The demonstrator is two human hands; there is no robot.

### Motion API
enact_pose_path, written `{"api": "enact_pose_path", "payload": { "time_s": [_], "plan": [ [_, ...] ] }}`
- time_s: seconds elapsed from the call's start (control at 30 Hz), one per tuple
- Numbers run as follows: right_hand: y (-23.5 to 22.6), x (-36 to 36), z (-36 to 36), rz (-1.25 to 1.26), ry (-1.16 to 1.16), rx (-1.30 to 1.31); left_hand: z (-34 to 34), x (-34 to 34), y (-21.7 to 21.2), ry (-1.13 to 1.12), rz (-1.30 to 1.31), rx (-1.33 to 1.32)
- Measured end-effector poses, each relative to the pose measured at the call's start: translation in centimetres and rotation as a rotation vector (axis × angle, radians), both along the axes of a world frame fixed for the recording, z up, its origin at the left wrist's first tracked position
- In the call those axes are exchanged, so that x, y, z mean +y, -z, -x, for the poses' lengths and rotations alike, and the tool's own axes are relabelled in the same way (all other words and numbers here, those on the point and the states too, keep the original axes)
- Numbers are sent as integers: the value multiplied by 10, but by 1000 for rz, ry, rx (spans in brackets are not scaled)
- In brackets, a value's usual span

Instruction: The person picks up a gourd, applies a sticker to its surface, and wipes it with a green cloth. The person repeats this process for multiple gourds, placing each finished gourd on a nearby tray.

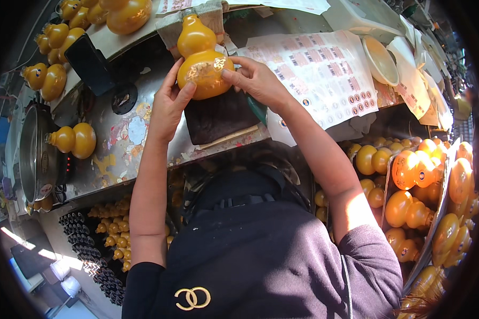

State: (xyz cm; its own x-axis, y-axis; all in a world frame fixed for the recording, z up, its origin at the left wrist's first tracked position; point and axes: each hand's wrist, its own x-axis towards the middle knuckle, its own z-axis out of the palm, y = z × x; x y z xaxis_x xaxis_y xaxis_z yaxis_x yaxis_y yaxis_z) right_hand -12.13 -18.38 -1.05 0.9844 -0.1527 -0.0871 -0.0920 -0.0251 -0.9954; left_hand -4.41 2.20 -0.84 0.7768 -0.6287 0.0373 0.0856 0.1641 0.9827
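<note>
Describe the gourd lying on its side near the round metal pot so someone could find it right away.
Start at the round metal pot at the workbench's left edge. Right beside it, on the paint-stained benchtop, lies a yellow gourd-shaped bottle, tipped on its side with its neck toward the pot. It lies alone there, unlike the gourd held up between both hands or the ones heaped at the bench's far left corner.

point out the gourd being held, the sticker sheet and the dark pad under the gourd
gourd (203,66), head view, lower bulb
sticker sheet (324,74), head view, middle of the sheet
dark pad (218,119), head view, its bare top face
</note>
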Motion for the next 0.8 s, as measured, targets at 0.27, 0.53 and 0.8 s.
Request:
{"api": "enact_pose_path", "payload": {
  "time_s": [0.27, 0.53, 0.8],
  "plan": [
    [-1, 3, 1, 6, 36, -7, -1, -1, 1, -13, 8, 25],
    [1, 4, -1, -31, 56, -7, -3, 0, -3, -3, -45, 13],
    [6, 2, -3, -65, 30, -16, -9, 4, 3, 34, -56, -36]
  ]
}}
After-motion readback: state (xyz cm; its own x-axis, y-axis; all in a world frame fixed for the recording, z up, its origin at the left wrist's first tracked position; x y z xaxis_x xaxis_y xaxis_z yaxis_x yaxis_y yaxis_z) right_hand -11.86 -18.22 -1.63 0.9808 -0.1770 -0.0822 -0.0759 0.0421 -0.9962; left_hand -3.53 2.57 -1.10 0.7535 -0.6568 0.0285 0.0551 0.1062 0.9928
